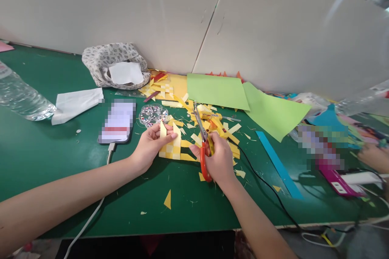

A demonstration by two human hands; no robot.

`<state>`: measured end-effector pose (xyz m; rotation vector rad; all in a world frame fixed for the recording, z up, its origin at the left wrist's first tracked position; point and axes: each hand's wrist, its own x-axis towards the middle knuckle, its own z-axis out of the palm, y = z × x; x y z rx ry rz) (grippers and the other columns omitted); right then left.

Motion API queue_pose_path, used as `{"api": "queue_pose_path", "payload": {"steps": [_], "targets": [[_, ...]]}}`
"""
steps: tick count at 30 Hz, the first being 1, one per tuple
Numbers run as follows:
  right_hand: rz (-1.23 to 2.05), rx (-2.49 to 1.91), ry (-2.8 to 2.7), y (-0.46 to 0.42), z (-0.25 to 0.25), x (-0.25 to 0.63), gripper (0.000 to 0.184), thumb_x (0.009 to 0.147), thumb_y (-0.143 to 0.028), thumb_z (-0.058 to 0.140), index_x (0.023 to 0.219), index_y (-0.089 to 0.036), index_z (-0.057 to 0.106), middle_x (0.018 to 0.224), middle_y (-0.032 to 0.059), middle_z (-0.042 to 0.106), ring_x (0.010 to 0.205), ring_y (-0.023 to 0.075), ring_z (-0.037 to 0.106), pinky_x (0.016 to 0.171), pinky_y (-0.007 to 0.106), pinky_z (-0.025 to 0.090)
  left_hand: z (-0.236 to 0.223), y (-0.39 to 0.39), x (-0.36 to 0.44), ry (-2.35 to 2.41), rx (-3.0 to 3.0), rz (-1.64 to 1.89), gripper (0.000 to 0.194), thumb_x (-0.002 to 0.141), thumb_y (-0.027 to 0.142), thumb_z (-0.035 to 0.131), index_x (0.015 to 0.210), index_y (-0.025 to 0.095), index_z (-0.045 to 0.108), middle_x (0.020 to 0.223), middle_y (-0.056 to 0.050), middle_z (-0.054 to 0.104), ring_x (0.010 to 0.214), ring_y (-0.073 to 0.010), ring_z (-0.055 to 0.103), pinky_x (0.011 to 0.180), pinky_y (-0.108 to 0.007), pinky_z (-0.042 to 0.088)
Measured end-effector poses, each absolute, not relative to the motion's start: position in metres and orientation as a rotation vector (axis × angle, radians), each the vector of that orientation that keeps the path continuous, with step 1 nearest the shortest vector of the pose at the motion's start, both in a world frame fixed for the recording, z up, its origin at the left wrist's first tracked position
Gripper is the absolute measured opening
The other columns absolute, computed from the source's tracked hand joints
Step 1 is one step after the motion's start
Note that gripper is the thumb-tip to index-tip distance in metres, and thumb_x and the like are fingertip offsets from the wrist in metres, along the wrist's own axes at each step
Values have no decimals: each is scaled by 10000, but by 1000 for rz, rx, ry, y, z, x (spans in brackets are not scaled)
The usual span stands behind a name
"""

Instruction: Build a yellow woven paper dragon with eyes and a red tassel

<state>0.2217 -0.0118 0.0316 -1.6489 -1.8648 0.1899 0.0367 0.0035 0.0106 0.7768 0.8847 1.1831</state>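
My left hand (153,143) pinches a woven piece of pale and deeper yellow paper strips (170,149) between thumb and fingers. Two pointed strip ends stand up from its top, and loose strips stick out to its right. A pair of scissors (202,141) with red and yellow handles is in my right hand (221,158), fingers through the loops and blades pointing away from me. The blades are apart from the woven paper. Beyond both hands lies a heap of yellow paper scraps (194,123), with a yellow tool (223,127) on a black cord among them.
A phone (117,121) with a white cable lies left, beside a clear bead tray (152,115). Behind are a fabric pouch (115,64) and green paper sheets (217,91). A blue strip (278,164) and a magenta power strip (340,180) lie right, near another person's hand (373,157).
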Motion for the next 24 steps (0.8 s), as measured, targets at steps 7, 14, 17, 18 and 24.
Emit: {"api": "queue_pose_path", "payload": {"steps": [7, 14, 17, 18, 24], "targets": [[345, -1653, -1926, -11, 31, 222, 330, 706, -522, 595, 748, -223, 460, 589, -21, 500, 606, 172, 503, 599, 302, 392, 10, 4, 37, 914, 832, 1169, 208, 685, 241, 746, 822, 186, 599, 744, 28, 637, 697, -88, 579, 652, -187, 456], [-34, -1607, -2174, -11, 22, 219, 425, 710, -592, 562, 806, -195, 447, 746, 42, 567, 704, 209, 555, 804, 408, 375, 10, 3, 36, 894, 786, 1199, 196, 684, 264, 750, 809, 182, 623, 774, 16, 632, 723, -111, 597, 663, -221, 468], [-55, -1611, -2190, -11, 20, 219, 443, 716, -622, 543, 794, -199, 437, 738, 41, 568, 690, 207, 551, 825, 414, 362, 11, 4, 37, 879, 750, 1213, 209, 669, 251, 762, 823, 186, 637, 799, 11, 645, 732, -116, 603, 672, -230, 477], [-61, -1609, -2192, -11, 20, 219, 445, 721, -628, 534, 791, -200, 436, 735, 41, 568, 686, 206, 549, 824, 412, 360, 10, 4, 37, 873, 736, 1220, 213, 662, 245, 766, 826, 188, 641, 794, 13, 645, 728, -114, 602, 672, -230, 479], [-83, -1604, -2203, -11, 21, 218, 445, 738, -637, 502, 792, -200, 443, 722, 37, 570, 675, 201, 551, 815, 406, 355, 9, 4, 36, 864, 733, 1218, 208, 661, 249, 765, 825, 182, 656, 809, 3, 661, 752, -127, 612, 689, -246, 484]]}}
